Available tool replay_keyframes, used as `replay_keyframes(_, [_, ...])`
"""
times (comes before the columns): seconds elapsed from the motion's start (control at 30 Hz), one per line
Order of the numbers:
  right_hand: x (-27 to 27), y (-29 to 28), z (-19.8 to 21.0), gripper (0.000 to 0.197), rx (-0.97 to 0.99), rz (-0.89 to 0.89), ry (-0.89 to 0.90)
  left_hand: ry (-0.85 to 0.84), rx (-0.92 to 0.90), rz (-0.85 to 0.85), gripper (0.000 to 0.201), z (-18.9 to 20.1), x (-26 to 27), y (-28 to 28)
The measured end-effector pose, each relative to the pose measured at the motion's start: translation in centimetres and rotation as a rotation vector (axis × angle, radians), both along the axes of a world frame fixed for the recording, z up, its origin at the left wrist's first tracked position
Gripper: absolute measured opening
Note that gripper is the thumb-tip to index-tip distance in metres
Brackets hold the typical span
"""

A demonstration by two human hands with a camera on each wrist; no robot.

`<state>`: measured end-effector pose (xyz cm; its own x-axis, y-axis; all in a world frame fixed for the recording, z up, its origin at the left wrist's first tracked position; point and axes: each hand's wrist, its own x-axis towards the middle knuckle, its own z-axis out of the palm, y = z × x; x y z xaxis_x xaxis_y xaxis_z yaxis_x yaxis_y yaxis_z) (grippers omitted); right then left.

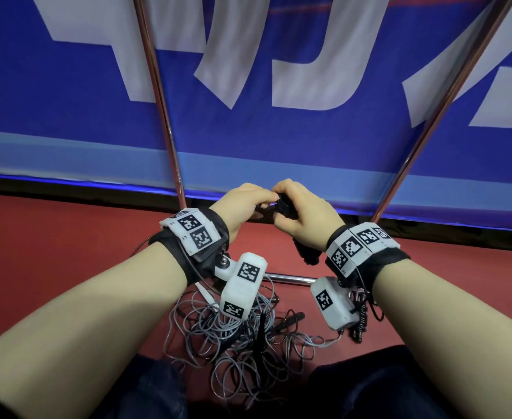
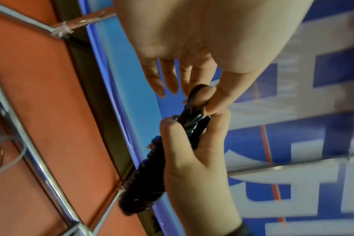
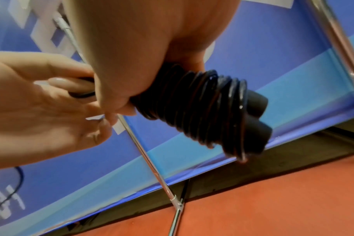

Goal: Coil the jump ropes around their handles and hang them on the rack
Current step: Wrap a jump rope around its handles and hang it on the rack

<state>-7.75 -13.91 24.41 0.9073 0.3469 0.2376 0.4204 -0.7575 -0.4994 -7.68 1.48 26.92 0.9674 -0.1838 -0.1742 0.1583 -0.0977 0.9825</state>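
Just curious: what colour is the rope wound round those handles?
Black, glossy. The coiled rope shows best in the right wrist view, held by the right hand.

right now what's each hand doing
Left hand: pinching a loop of the black rope.
Right hand: gripping the coiled black jump rope bundle.

Blue banner [image 1: 97, 101] with large white lettering and a paler blue band along its foot, standing at the back; red floor [image 1: 52, 237] below it; dark trouser knees [image 1: 384, 388] at the bottom edge of the head view.
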Motion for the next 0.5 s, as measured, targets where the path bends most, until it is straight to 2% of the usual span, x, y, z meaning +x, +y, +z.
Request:
replay_keyframes(0.13, [0.5,-0.8,-0.8,0.030,-0.081,-0.009,0.052,-0.078,0.194,-0.047,0.036,0.0,0.0,-0.8])
replay_keyframes(0.23, [0.9,-1.7,-1.5,0.027,0.093,0.069,0.141,-0.199,0.304,-0.106,0.037,-0.3,-0.2,-1.0])
replay_keyframes(0.33, [0.8,-2.3,-1.5,0.036,0.219,0.099,0.231,-0.293,0.337,-0.140,0.040,-0.5,-0.6,-1.1])
replay_keyframes(0.5, [0.7,-2.4,-1.2,0.033,0.233,0.118,0.282,-0.294,0.344,-0.145,0.040,-0.2,-0.6,-0.9])
